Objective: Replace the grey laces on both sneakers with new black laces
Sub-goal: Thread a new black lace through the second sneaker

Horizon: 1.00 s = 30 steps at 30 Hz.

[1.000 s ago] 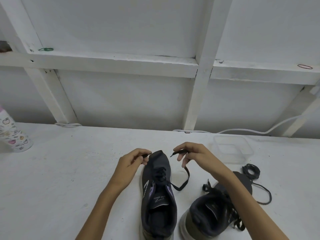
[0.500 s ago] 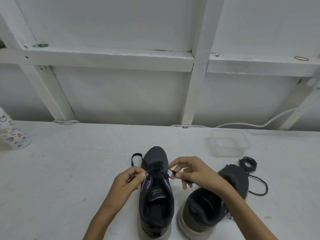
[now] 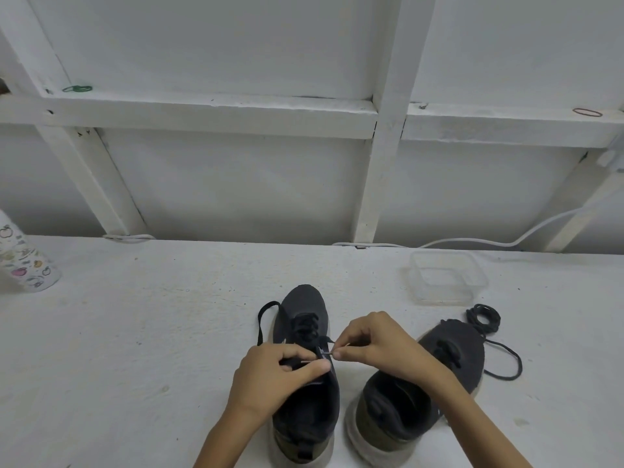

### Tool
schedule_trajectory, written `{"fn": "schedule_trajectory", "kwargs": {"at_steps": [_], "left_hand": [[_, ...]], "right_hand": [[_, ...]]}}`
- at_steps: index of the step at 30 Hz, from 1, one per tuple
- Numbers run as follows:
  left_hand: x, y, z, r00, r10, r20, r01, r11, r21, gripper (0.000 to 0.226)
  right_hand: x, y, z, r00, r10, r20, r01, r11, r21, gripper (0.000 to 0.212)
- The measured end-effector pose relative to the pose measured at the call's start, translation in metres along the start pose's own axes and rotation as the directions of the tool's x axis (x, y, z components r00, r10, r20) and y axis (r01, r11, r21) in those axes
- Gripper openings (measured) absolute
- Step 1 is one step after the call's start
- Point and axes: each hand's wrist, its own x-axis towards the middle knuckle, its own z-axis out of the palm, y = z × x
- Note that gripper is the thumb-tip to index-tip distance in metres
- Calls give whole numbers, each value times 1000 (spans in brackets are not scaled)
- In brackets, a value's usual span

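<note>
Two dark sneakers stand on the white table, toes pointing away. The left sneaker [image 3: 304, 309] has black lace [image 3: 305, 327] crossed through its front eyelets, and one lace end [image 3: 261, 320] loops out on its left side. My left hand [image 3: 270, 376] pinches a lace tip over the tongue. My right hand [image 3: 374, 342] pinches the other lace tip close to the shoe's right eyelets. The right sneaker [image 3: 449, 349] stands beside it, tilted to the right. A coiled dark lace [image 3: 484, 319] lies beyond it, with a strand [image 3: 506, 363] trailing to the right.
A clear plastic container [image 3: 445, 278] stands at the back right. A patterned bottle [image 3: 23, 265] is at the far left edge. A white cable [image 3: 506, 243] runs along the wall. Rubber bands lie on the white wooden frame above.
Both hands have drawn back from the toe to the middle of the left sneaker, closer together. The lace ends have come in with them, and the left end now loops beside the toe.
</note>
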Motion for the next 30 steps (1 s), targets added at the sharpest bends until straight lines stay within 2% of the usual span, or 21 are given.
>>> {"fn": "schedule_trajectory", "kwargs": {"at_steps": [6,10,15,19,26,30], "left_hand": [[1,2,3,1000,-19,25,22,991,-131,36],[0,1,4,999,-18,35,23,988,-151,34],[-3,3,3,1000,8,20,-4,987,-158,9],[-5,5,0,999,21,29,-16,987,-157,6],[-10,13,-1,995,87,51,-81,992,-99,8],[-10,13,-4,991,105,78,-101,994,-44,20]], "right_hand": [[-3,0,0,999,-39,9,40,996,-81,6],[-2,-3,2,999,-53,1,52,982,-181,7],[2,-17,1,998,-57,41,67,943,-327,10],[7,-29,-2,989,-77,124,125,886,-446,12],[18,-46,-7,959,-49,277,205,796,-569,7],[29,-48,-8,943,-4,334,185,838,-513,5]]}}
